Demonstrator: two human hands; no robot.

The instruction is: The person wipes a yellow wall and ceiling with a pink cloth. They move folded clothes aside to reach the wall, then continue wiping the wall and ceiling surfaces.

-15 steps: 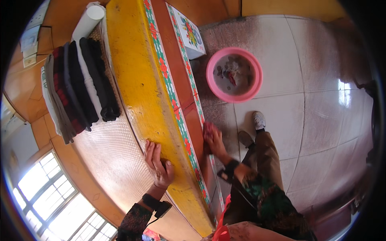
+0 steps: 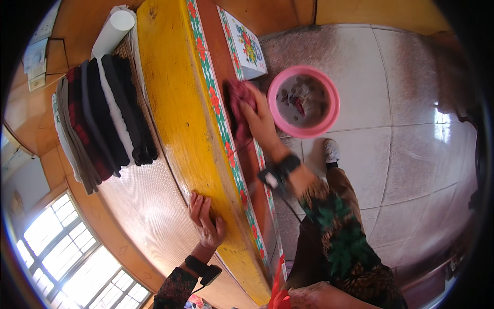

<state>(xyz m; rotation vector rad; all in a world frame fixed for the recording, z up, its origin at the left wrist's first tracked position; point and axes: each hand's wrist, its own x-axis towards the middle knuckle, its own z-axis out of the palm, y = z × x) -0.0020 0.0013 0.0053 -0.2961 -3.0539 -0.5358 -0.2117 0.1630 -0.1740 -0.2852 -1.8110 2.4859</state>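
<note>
Two hands are seen in the head view. The right hand (image 2: 260, 121) is pressed on a dark red cloth (image 2: 237, 103), fingers curled over it, against the brown side of the yellow ledge (image 2: 175, 103), just beside a pink basin (image 2: 329, 121) on the tiled floor. The left hand (image 2: 206, 221) is laid flat, fingers spread and holding nothing, at the ledge's inner edge beside the woven mat (image 2: 144, 206). Folded clothes (image 2: 103, 121) are stacked further along.

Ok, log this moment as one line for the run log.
left hand: flat on yellow ledge | right hand: pressing dark red cloth on the ledge's side | pink basin: on floor beside it
</note>
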